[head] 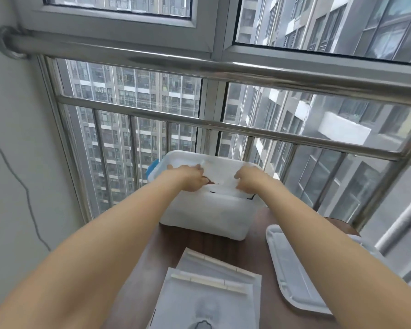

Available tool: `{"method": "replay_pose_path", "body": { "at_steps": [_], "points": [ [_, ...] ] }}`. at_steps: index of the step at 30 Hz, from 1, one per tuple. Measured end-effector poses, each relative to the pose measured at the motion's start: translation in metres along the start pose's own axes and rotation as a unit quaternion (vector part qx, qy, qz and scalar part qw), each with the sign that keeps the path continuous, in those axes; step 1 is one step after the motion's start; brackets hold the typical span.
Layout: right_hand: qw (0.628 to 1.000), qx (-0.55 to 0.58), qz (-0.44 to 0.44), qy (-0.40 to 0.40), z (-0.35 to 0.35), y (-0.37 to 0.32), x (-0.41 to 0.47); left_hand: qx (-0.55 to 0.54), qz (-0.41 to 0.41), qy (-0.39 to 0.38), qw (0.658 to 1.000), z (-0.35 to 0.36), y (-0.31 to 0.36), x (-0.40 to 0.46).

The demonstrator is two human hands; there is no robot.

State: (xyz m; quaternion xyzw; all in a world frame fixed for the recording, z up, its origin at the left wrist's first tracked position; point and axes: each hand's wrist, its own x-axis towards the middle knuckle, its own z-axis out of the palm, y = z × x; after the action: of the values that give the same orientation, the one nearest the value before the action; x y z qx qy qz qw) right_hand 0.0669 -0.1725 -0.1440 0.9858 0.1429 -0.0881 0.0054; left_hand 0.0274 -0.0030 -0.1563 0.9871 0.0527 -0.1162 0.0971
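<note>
Two hands: the left hand (190,179) and right hand (247,180) both reach forward over the bin (207,217), bare forearms stretched out.
left hand: fingers curled, pinching the left edge of the bag (220,173).
right hand: fingers curled downward, pinching the bag's right edge.
bag: thin, clear, glossy film, held between the hands across the open top of the bin; a small brown shape shows near the left hand, too blurred to tell what it is.
bin: boxy, milky translucent plastic with rounded corners and a thick rim; it stands at the far end of the worktop (223,246), near the railing (223,67).
latch (152,168): blue plastic, curved, on the bin's left end.
worktop: dark brown wood grain, smooth.
lid (292,276): flat white plastic rectangle with rounded corners and raised ribs; it lies on the worktop right of the pouches (211,293), partly under the right forearm.
pouches: two flat, frosted-clear sleeves, each with a white zip strip across the top; they overlap at the near end of the worktop, and the nearer one holds a dark shape, unclear.
railing: polished round steel tubes, horizontal bars over thin uprights, in front of grey-framed glass panes.
</note>
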Motion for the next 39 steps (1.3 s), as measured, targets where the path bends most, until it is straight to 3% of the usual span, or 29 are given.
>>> {"method": "replay_pose_path", "body": {
  "at_steps": [3, 7, 15, 25, 30, 35, 39],
  "points": [
    [0.999, -0.005, 0.004, -0.043, 0.006, -0.002, 0.005, 0.086, -0.049, -0.065, 0.993, -0.001, 0.000, 0.003],
    [0.996, -0.048, -0.002, -0.081, 0.010, -0.002, 0.019, 0.078, -0.057, -0.092, 0.991, -0.005, 0.005, 0.006],
    [0.997, -0.039, -0.017, -0.069, 0.018, -0.002, 0.026, -0.023, -0.058, 0.055, 0.997, -0.001, 0.000, 0.018],
    [0.999, -0.004, 0.004, -0.054, 0.018, -0.009, 0.020, -0.008, -0.082, 0.107, 0.991, 0.001, 0.001, 0.020],
    [0.984, 0.168, -0.020, 0.061, 0.005, -0.013, -0.005, -0.073, -0.032, 0.150, 0.985, -0.009, 0.005, 0.008],
    [0.918, 0.326, -0.048, 0.220, -0.003, -0.014, -0.078, -0.193, 0.023, 0.256, 0.947, -0.010, 0.026, -0.049],
    [0.881, 0.390, -0.026, 0.268, 0.021, -0.015, -0.142, -0.220, 0.059, 0.346, 0.910, 0.018, 0.036, -0.113]
  ]
}}
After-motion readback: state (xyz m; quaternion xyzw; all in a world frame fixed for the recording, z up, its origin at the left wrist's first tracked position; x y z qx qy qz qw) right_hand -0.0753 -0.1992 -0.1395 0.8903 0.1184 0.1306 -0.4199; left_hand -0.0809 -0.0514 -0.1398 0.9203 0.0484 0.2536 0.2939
